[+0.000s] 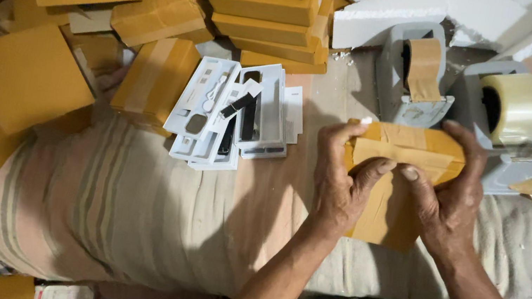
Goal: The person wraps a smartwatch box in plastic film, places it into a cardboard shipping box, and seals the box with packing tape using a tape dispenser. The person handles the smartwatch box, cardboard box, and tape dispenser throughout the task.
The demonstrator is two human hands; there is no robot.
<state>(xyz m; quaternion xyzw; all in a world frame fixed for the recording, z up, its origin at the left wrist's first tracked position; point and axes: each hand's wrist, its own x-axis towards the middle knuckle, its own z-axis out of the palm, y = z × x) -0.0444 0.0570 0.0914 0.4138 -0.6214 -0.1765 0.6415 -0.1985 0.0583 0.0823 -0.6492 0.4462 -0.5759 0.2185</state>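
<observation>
Flat brown cardboard box (397, 184), taped over its top, sits at the striped cloth's (129, 206) right edge. Left hand (340, 183) and right hand (446, 199) both grip it, thumbs pressing its matte front.

Tape dispensers (473, 97) behind box (396, 191)

Left hand (339, 182): bare, no glove, no ring visible.
Right hand (443, 199): bare, no glove.
Forearms: uncovered, no sleeves in view.
Garment at lower edge: striped cloth, apparently green and pale, partly shadowed.
</observation>
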